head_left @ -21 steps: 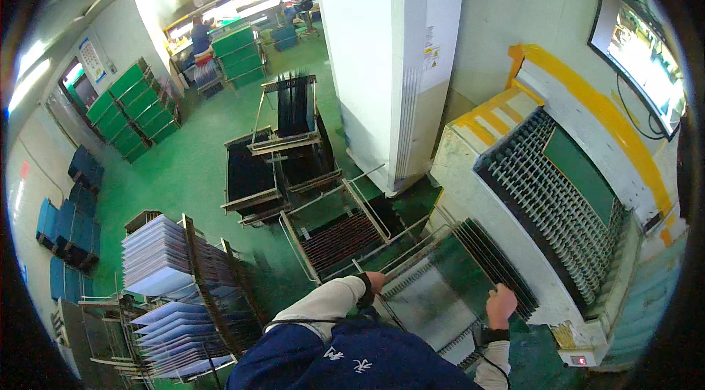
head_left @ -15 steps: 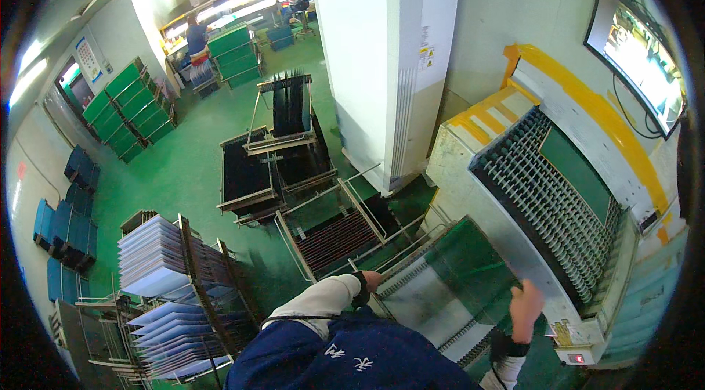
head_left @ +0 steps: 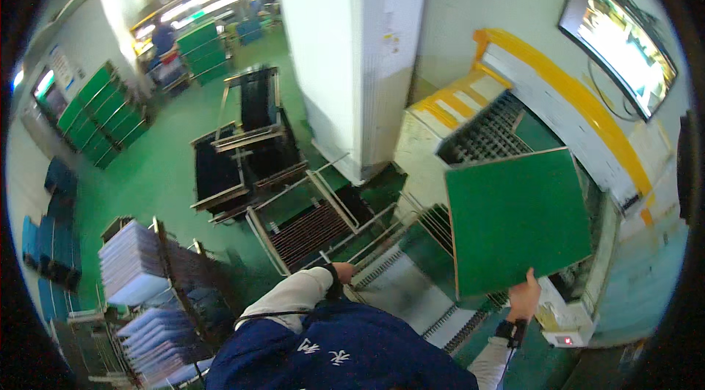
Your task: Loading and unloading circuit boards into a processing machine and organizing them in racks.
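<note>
My right hand (head_left: 523, 296) grips the lower edge of a large flat green panel (head_left: 518, 221), fingers at its bottom right. The panel is raised and tilted, standing in front of the roller bed and hiding much of it. Below lies a metal rack (head_left: 404, 283) with toothed strips along its sides. At that rack's left edge is my left hand (head_left: 343, 272), its fingers curled and seemingly around the rail; they are partly hidden.
The roller machine (head_left: 488, 129), edged with yellow tape, stands at right under a wall screen (head_left: 617, 41). A white pillar (head_left: 352, 59) rises ahead. Empty wire racks (head_left: 301, 236) and dark-filled racks (head_left: 257, 140) sit left of it. A rack of pale sheets (head_left: 139, 265) stands near left.
The green panel, lying low over the rack before, is now lifted and tilted up, with my right hand on it. My left hand stays at the rack's edge. The view has shifted slightly right.
</note>
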Demonstrator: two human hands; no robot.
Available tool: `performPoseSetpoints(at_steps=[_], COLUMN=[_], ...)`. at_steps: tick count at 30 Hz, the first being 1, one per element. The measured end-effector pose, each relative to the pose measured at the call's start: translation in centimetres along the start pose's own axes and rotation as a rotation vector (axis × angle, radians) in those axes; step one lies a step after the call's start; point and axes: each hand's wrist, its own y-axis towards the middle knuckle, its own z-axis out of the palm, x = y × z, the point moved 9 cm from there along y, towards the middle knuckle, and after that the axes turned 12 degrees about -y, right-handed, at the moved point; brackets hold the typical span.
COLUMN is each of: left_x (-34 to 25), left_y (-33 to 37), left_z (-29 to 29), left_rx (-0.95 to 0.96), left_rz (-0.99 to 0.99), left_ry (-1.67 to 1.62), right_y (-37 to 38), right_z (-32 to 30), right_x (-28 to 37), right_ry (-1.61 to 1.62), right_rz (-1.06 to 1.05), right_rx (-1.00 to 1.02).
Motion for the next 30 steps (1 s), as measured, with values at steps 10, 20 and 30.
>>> performPoseSetpoints(at_steps=[10, 20, 30], left_x=[-4.9, -4.9, -2.0], left_y=[-2.5, -3.7, -1.2], left_z=[-3.8, -4.7, -0.8], left_rx=[0.087, 0.115, 0.048], left_rz=[-0.108, -0.206, -0.024], left_ry=[-0.238, -0.381, -0.254], right_y=[6.1, 5.6, 6.1], right_z=[-1.8, 2.0, 3.1], right_x=[-5.1, -2.9, -4.2], right_ry=[0.869, 0.472, 0.481], right_rz=[-0.067, 0.207, 0.293], right_rx=[0.034, 0.007, 0.053])
